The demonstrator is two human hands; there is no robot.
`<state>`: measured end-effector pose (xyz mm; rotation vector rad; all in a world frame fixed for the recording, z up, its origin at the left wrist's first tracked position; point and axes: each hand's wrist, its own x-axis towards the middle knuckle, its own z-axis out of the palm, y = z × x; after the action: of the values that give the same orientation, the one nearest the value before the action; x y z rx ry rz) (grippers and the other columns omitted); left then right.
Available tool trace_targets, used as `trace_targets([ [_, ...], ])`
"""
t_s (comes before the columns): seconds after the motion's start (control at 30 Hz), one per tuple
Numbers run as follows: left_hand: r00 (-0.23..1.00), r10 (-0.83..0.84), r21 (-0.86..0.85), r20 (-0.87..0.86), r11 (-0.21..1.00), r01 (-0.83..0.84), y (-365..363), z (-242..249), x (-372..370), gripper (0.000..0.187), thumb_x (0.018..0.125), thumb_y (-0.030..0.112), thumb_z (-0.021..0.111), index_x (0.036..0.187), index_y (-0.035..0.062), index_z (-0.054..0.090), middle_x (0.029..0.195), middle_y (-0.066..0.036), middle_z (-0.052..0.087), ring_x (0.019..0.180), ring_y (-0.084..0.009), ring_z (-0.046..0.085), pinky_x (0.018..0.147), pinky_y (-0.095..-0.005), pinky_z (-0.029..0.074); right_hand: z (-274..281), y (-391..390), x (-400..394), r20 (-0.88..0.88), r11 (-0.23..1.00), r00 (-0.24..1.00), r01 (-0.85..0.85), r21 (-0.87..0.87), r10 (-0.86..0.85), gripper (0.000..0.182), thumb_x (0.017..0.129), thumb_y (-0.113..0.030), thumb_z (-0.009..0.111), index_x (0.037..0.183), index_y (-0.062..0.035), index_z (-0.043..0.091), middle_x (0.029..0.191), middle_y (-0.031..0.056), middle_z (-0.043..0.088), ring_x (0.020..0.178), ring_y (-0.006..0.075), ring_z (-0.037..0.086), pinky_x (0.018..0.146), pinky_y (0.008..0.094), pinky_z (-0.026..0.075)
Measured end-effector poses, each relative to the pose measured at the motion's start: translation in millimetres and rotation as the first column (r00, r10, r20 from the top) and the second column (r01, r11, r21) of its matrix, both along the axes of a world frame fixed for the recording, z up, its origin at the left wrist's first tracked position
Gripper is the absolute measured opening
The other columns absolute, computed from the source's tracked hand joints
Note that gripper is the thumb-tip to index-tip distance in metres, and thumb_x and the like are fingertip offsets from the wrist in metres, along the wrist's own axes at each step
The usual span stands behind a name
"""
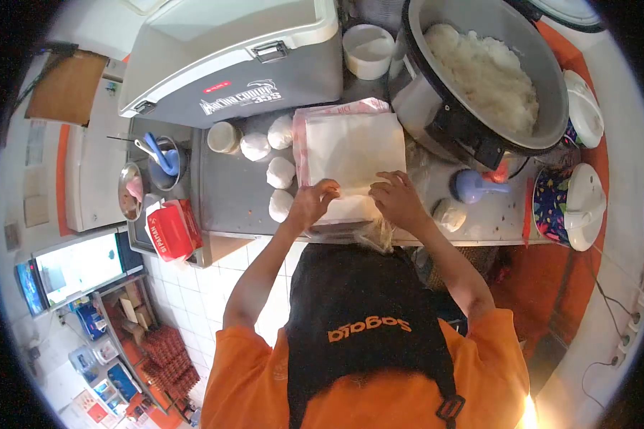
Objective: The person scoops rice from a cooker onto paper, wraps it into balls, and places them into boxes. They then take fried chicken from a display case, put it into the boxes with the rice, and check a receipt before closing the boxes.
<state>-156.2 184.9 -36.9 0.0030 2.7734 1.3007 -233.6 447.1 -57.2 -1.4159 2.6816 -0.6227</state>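
both hands, l (pixel 313 202) & r (pixel 397 200), pinching white paper stack's (pixel 350 154) near edge, wrapped rice balls (pixel 280 172) beside.

1. Four white wrapped rice balls (pixel 280 172) lie in a loose column on the counter (pixel 236 196), left of the paper.
2. One more wrapped ball (pixel 450 214) lies near the counter's front edge, right of the hands.
3. One stack of white paper sheets (pixel 350 154) at mid-counter.
4. One rice cooker (pixel 479 79), at the back right.
5. One grey cooler box (pixel 229 57), at the back left.
6. One white cup (pixel 368 50) between them.
7. One red packet (pixel 170 230) at the front left corner.
8. Two hands: left hand (pixel 312 202), right hand (pixel 397 198).
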Motion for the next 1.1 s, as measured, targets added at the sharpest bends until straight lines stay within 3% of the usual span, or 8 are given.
trace_targets([
  [0.13, 0.99, 0.1, 0.173, 0.103, 0.978, -0.117, -13.0, -0.5, -16.4, 0.033, 0.082, 0.011, 0.077, 0.112, 0.0046, 0.065, 0.089, -0.007, 0.076, 0.083, -0.0215, 0.074, 0.077, -0.0326, 0.057, 16.2, -12.0, -29.0, 0.484, 0.983, 0.869, 0.163, -0.08, -0.104, 0.021, 0.087, -0.021, 0.067, 0.101, -0.0066, 0.071, 0.101, 0.0137, 0.072, 0.096, 0.0346, 0.066, 0.09, 0.048, 0.049],
  [0.4, 0.962, 0.103, 0.427, 0.254, 0.88, -0.207, -24.3, -2.0, -35.1, 0.064, 0.072, 0.008, 0.085, 0.129, 0.0055, 0.055, 0.088, -0.008, 0.073, 0.086, -0.0133, 0.07, 0.078, -0.0293, 0.055, 19.9, -23.6, -45.6, 0.619, 0.95, 0.761, 0.305, -0.075, -0.195, 0.025, 0.078, -0.023, 0.08, 0.091, -0.0029, 0.072, 0.088, 0.0137, 0.072, 0.079, 0.0273, 0.069, 0.075, 0.0388, 0.054],
  [0.6, 0.916, 0.065, 0.199, 0.395, 0.968, -0.155, -20.3, 6.9, -52.5, 0.046, 0.074, 0.015, 0.086, 0.114, 0.0042, 0.067, 0.089, -0.002, 0.072, 0.081, -0.0091, 0.066, 0.074, -0.0276, 0.053, 13.2, -24.8, -57.8, 0.681, 0.956, 0.718, 0.279, -0.092, -0.144, 0.028, 0.078, -0.03, 0.08, 0.087, -0.0045, 0.073, 0.085, 0.0142, 0.072, 0.077, 0.0276, 0.069, 0.076, 0.039, 0.054],
  [0.7, 0.963, 0.074, 0.331, 0.258, 0.93, -0.16, -27.3, -37.0, -57.1, 0.032, 0.078, 0.018, 0.083, 0.104, 0.0042, 0.072, 0.085, -0.002, 0.072, 0.072, -0.014, 0.065, 0.068, -0.0282, 0.053, -19.5, -24.9, -71.8, 0.675, 0.934, 0.716, 0.338, -0.111, -0.179, 0.028, 0.081, -0.033, 0.078, 0.088, -0.0064, 0.074, 0.086, 0.014, 0.073, 0.078, 0.0289, 0.07, 0.076, 0.0395, 0.055],
  [0.9, 0.969, -0.084, -0.5, -0.233, 0.865, -0.045, 8.3, 7.1, -55.5, 0.043, 0.08, 0.014, 0.068, 0.122, 0.004, 0.062, 0.121, -0.01, 0.066, 0.115, -0.0276, 0.06, 0.1, -0.0421, 0.046, -19.4, -33.5, -78.6, 0.558, 0.911, 0.761, 0.412, -0.023, -0.33, 0.034, 0.084, -0.036, 0.078, 0.096, -0.0056, 0.072, 0.084, 0.0124, 0.072, 0.077, 0.0239, 0.071, 0.07, 0.0369, 0.055],
  [0.93, 0.924, -0.379, -0.51, -0.051, 0.805, 0.303, 12.9, -24.7, -46.4, 0.054, 0.078, 0.012, 0.063, 0.13, 0.0013, 0.055, 0.139, -0.012, 0.053, 0.134, -0.0272, 0.044, 0.111, -0.0456, 0.036, -15.5, -35.1, -76.9, 0.562, 0.9, 0.746, 0.437, -0.009, -0.357, 0.036, 0.084, -0.038, 0.077, 0.099, -0.0062, 0.072, 0.083, 0.0122, 0.072, 0.077, 0.0249, 0.071, 0.071, 0.0376, 0.055],
  [1.0, 0.799, -0.55, -0.543, -0.243, 0.76, 0.359, 29.7, -19.7, -28.6, 0.055, 0.079, 0.01, 0.062, 0.132, -0.0019, 0.054, 0.142, -0.014, 0.05, 0.135, -0.029, 0.043, 0.111, -0.0455, 0.037, -4.2, -29.6, -67.8, 0.428, 0.85, 0.762, 0.527, 0.027, -0.486, 0.04, 0.084, -0.042, 0.076, 0.104, -0.0073, 0.069, 0.083, 0.0113, 0.072, 0.078, 0.0265, 0.071, 0.071, 0.0398, 0.054],
  [1.1, 0.92, -0.308, -0.448, -0.242, 0.876, 0.176, 44.1, -12.4, -23.9, 0.058, 0.079, 0.01, 0.062, 0.134, -0.0039, 0.052, 0.142, -0.017, 0.049, 0.133, -0.0305, 0.045, 0.112, -0.0452, 0.037, 19.6, -1.0, -43.8, 0.312, 0.871, 0.827, 0.491, 0.003, -0.468, 0.046, 0.085, -0.046, 0.074, 0.109, -0.0082, 0.066, 0.083, 0.0104, 0.071, 0.078, 0.0275, 0.07, 0.07, 0.0414, 0.053],
])
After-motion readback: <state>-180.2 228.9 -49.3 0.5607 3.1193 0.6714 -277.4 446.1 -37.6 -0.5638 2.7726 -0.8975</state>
